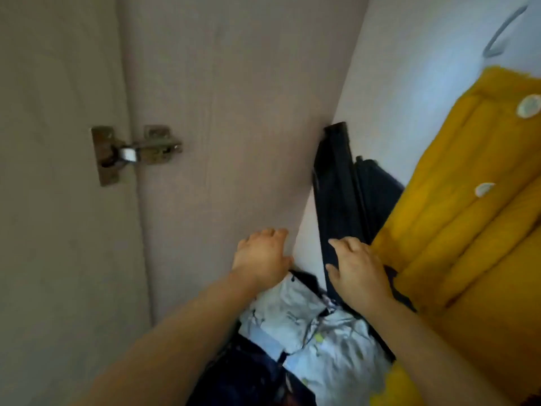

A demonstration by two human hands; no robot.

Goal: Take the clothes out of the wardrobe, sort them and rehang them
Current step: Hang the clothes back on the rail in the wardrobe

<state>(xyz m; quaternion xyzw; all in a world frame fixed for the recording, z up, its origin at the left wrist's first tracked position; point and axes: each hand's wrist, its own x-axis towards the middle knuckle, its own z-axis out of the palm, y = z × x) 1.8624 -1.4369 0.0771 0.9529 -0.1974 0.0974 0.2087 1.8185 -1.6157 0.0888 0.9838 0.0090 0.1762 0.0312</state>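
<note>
At the far left the open wardrobe door (58, 200) fills the view, joined by a metal hinge (135, 153) to the wardrobe's side panel (234, 112), which runs away to the pale back wall (409, 83). Low in the middle, the left hand (262, 259) comes in from the near left and rests against the far edge of the side panel. Its fingers (265, 233) are bent at the knuckles, the tips are blurred against the board, and it cannot be told whether they hold anything. Below and between the two forearms lies a pale patterned garment (316, 332), crumpled, with a dark garment (248, 376) beside it at the near edge. Just right of the left hand, a dark navy garment (336, 186) hangs inside the wardrobe close to the back wall. The right hand (360, 271) lies on its lower part, forefinger and thumb stretched flat across the cloth rather than curled round it; the other fingers are hidden. Touching the navy garment on its right hangs a quilted yellow garment (468, 215) with two white buttons (528, 105), reaching to the right edge. Above it, at the far top right, a hanger hook (504, 33) shows as a blur.
</note>
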